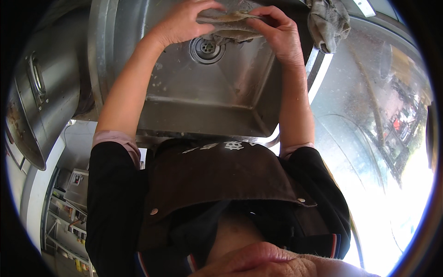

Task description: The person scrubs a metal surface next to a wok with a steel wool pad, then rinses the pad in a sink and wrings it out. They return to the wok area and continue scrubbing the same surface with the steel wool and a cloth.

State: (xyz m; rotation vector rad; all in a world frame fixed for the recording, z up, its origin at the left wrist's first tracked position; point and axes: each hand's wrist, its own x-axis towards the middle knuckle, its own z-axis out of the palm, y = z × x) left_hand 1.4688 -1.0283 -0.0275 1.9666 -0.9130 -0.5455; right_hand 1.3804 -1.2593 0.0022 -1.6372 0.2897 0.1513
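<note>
A wet, grey-brown cloth (235, 29) is stretched between both hands over a stainless steel sink (204, 86), its folds hanging just beyond the round drain strainer (207, 47). At the cloth's right end, my right hand (282, 33) pinches its edge between thumb and fingers. My left hand (185, 22) is at the other end, thumb and fingers spread around the cloth's edge; whether it grips the cloth cannot be told. The drain and the near part of the basin show bare metal with a few small specks.
A second grey cloth (327, 26) hangs over the sink's right rim. Left of the sink stands a large metal pot (52, 79) with a side handle. A glass pane (353, 104) is at the right, and shelves (65, 221) stand low at the left.
</note>
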